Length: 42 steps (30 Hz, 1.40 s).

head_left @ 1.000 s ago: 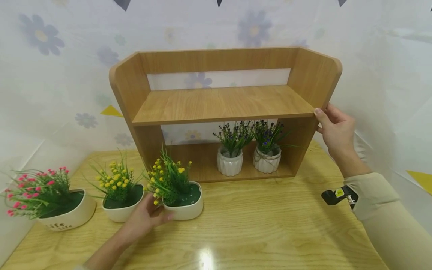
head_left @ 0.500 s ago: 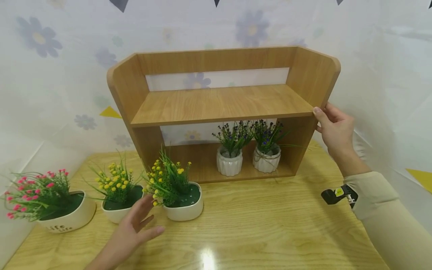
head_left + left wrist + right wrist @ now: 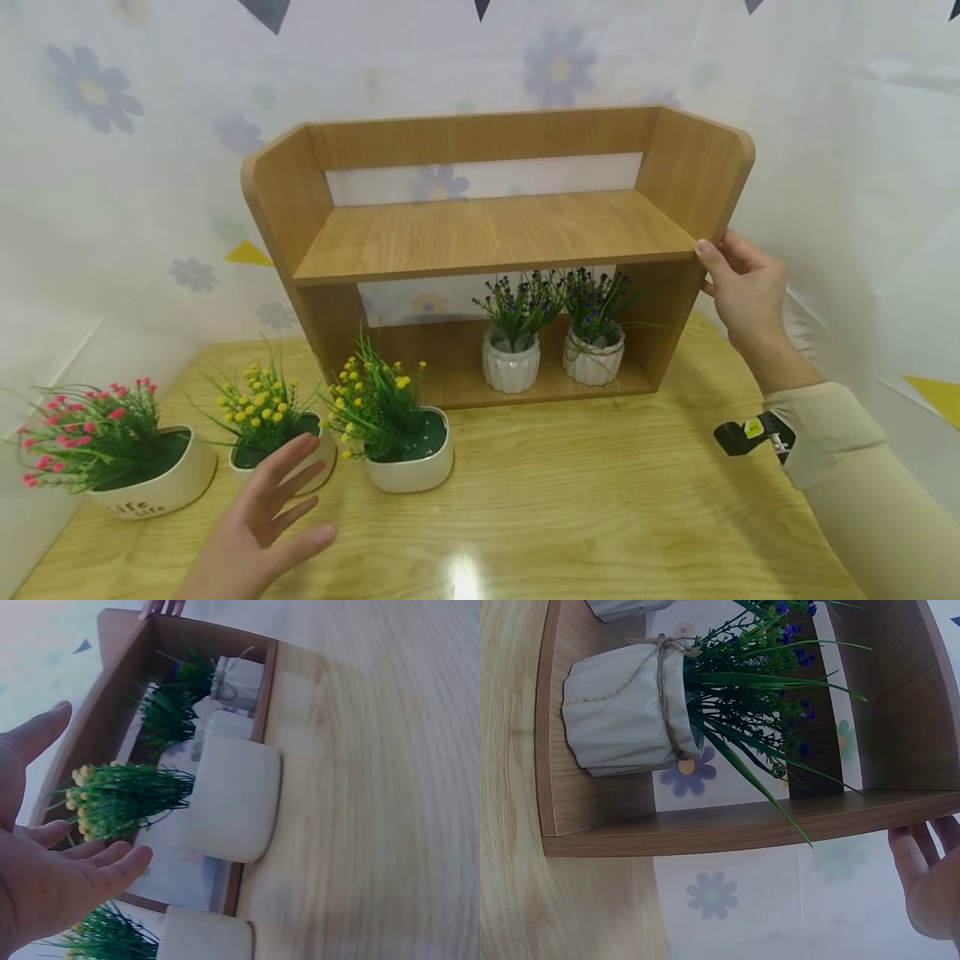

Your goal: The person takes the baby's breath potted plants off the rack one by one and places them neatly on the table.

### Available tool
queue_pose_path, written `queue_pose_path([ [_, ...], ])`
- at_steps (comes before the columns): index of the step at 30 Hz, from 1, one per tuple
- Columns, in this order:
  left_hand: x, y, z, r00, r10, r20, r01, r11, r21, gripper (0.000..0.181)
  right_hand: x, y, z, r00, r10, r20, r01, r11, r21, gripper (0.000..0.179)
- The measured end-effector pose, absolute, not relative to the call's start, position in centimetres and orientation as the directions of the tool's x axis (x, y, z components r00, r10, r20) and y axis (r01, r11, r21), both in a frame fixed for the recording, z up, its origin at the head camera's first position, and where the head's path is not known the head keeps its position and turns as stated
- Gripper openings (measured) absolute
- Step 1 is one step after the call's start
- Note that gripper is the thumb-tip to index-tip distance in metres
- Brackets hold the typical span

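My right hand [image 3: 750,292] grips the right side panel of a wooden two-tier shelf [image 3: 495,237], thumb on the front edge. With fingers spread and nothing in it, my left hand [image 3: 258,521] hovers over the table before a white oval pot of yellow flowers [image 3: 281,467]. To that hand's right, a second white pot of yellow flowers [image 3: 408,471] stands on the table in front of the shelf. On the lower tier are two white ribbed pots with dark purple flowers, the left one [image 3: 512,367] plain and the right one [image 3: 594,358] tied with twine.
A longer white pot of pink flowers [image 3: 153,492], lettered "Life", stands at the table's left. A floral-print cloth [image 3: 480,58] hangs behind the shelf. A black camera mount [image 3: 753,433] sits at my right wrist.
My left hand has let go of the right-hand yellow flower pot and drawn back down and left, its fingers spreading. The pots stay put, and my right hand keeps its grip on the shelf.
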<state>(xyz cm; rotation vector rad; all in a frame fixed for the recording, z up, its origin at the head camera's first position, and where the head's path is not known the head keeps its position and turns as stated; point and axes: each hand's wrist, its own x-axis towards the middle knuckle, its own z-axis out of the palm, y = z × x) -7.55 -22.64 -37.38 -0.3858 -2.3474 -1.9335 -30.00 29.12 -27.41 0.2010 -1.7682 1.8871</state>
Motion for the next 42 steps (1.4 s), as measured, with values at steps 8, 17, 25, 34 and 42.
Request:
queue_pose_path([
  [8, -7.3, -23.5, -35.8, -0.879, 0.210, 0.427, 0.441, 0.022, 0.897, 0.088, -29.9, 29.1, -27.3, -0.843, 0.277, 0.461, -0.482, -0.005, -0.876, 0.046],
  [17, -7.5, -23.2, -32.9, -0.880, 0.173, 0.443, 0.460, 0.075, 0.885, 0.086, -30.0, 29.2, -27.4, -0.855, 0.267, 0.445, -0.464, -0.006, -0.886, 0.048],
  [25, -8.4, -22.8, -30.8, -0.931, 0.126, 0.342, 0.359, 0.145, 0.922, 0.081, -29.9, 29.1, -27.4, -0.855, 0.268, 0.444, -0.466, -0.023, -0.885, 0.047],
  [34, -10.4, -22.7, -28.7, -0.922, 0.068, 0.381, 0.386, 0.086, 0.918, 0.076, -29.9, 28.9, -27.4, -0.855, 0.265, 0.446, -0.471, -0.039, -0.881, 0.046],
  [42, -13.3, -23.5, -26.8, -0.927, 0.018, 0.374, 0.375, 0.046, 0.926, 0.072, -30.0, 29.2, -27.4, -0.863, 0.265, 0.430, -0.452, -0.023, -0.892, 0.048],
])
